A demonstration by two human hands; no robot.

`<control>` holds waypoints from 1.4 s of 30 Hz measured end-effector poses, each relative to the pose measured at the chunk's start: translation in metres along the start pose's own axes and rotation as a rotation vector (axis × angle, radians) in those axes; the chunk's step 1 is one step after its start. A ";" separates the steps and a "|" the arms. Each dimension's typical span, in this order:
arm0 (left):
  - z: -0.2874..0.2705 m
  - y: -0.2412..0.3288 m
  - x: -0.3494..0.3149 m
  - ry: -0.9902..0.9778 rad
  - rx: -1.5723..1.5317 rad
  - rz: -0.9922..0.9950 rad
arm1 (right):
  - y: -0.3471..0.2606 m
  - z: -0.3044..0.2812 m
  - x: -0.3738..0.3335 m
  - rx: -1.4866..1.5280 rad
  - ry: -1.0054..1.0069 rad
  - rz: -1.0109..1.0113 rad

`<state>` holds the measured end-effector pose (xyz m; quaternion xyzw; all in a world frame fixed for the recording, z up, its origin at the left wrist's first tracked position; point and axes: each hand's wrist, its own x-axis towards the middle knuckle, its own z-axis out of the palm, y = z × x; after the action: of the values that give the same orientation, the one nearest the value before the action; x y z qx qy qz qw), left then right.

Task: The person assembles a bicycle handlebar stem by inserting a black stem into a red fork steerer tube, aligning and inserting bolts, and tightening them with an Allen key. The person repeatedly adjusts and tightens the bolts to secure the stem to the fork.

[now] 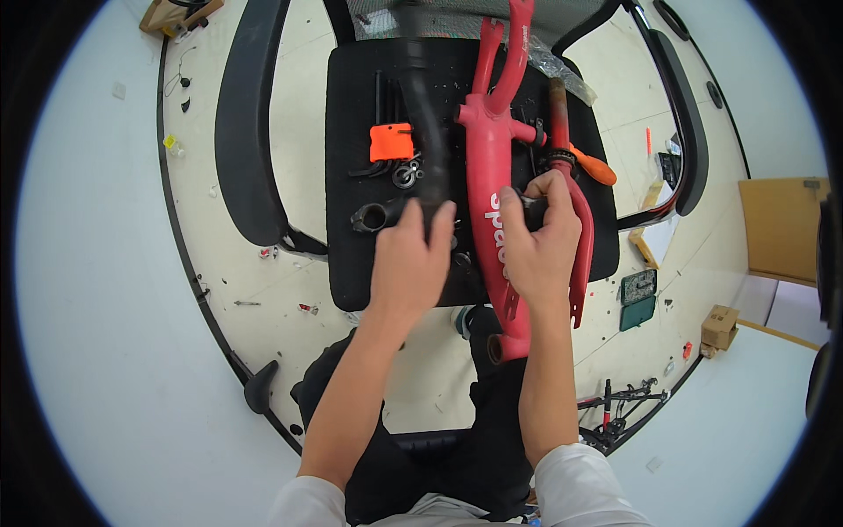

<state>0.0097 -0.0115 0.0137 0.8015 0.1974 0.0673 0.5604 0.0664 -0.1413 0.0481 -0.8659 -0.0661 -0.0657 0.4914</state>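
Observation:
My left hand [411, 263] is closed on the lower end of a long black bent tube [426, 119], blurred toward its top. A short black open-ended tube piece [373, 217] sticks out left of my fingers; I cannot tell if the two are joined. My right hand [543, 237] pinches a small dark part [531, 209], mostly hidden by fingers, above the red bicycle frame [488, 167]. The frame lies lengthwise on the black chair seat [347, 105], its near end over my leg. Right of it is a red bicycle fork [581, 255], partly behind my right hand.
An orange hex key holder [391, 142] and small metal parts [407, 173] lie on the seat, with an orange-handled tool [593, 167] at its right. Armrests [250, 123] flank the seat. The floor holds a green case [638, 299], a bicycle saddle [261, 386] and a cardboard box [720, 327].

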 end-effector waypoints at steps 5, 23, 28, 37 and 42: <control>-0.013 0.002 0.003 -0.146 -0.068 0.011 | 0.025 -0.011 0.007 0.133 -0.069 0.075; -0.005 -0.009 0.008 -0.346 -0.589 -0.308 | 0.027 -0.011 -0.006 0.872 -0.220 0.306; -0.009 -0.014 0.008 -0.429 -0.869 -0.366 | 0.032 -0.009 -0.002 1.941 -0.172 0.638; -0.010 -0.012 0.008 -0.414 -0.815 -0.366 | 0.035 -0.012 0.000 1.969 -0.283 0.623; -0.009 -0.012 0.008 -0.413 -0.772 -0.348 | 0.024 -0.012 0.000 1.538 -0.266 0.583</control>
<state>0.0106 0.0031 0.0049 0.4862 0.1739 -0.1200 0.8479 0.0702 -0.1636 0.0341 -0.2716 0.0768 0.2306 0.9312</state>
